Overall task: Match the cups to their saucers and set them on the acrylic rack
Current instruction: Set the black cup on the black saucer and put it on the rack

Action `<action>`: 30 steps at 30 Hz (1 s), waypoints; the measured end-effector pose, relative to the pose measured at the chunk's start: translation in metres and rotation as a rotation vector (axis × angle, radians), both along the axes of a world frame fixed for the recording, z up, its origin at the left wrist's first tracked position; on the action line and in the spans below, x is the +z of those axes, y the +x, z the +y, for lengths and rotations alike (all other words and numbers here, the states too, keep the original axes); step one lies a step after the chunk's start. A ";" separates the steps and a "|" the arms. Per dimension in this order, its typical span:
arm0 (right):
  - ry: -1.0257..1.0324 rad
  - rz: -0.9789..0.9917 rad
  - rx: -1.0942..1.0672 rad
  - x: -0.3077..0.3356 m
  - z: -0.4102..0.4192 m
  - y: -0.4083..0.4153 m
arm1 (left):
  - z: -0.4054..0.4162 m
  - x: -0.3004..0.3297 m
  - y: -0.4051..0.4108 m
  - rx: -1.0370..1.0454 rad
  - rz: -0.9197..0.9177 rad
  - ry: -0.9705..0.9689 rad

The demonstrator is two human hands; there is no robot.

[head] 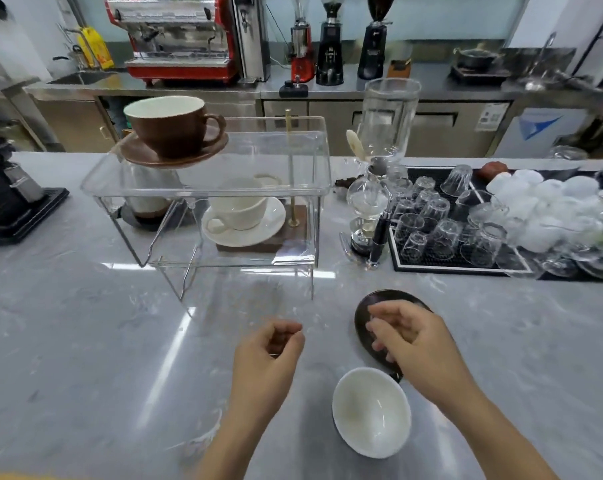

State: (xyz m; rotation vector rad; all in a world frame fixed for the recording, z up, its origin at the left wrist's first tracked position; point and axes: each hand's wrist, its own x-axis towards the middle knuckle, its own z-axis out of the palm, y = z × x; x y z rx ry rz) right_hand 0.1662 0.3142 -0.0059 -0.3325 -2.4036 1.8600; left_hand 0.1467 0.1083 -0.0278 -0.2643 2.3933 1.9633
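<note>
A clear acrylic rack (313, 161) stands on the grey counter. On its top shelf, at the left, a brown cup (170, 128) sits on a brown saucer (137, 154). Lower down, a white cup (239, 209) rests on a white saucer (268, 226). Near me a dark saucer (365, 308) lies on the counter, and my right hand (410, 337) hovers over it with fingers curled; whether it touches the saucer I cannot tell. A cup with a white inside (371, 410) stands just in front of that saucer. My left hand (270, 355) is loosely curled over the bare counter, holding nothing.
A glass siphon brewer (372, 199) stands right of the rack. A black mat (410, 263) with several upturned glasses lies further right. A black machine (9, 195) sits at the left edge. Behind, a steel counter carries a red espresso machine (178, 36) and grinders.
</note>
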 end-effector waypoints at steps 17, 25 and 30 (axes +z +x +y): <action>0.163 -0.101 -0.016 -0.054 0.042 0.060 | 0.023 -0.038 0.055 -0.144 -0.092 -0.122; 0.266 -0.106 0.156 -0.071 0.050 0.055 | 0.034 -0.056 0.074 -0.453 -0.089 -0.226; 0.281 -0.104 0.154 -0.083 0.052 0.051 | 0.044 -0.068 0.076 -0.439 -0.080 -0.195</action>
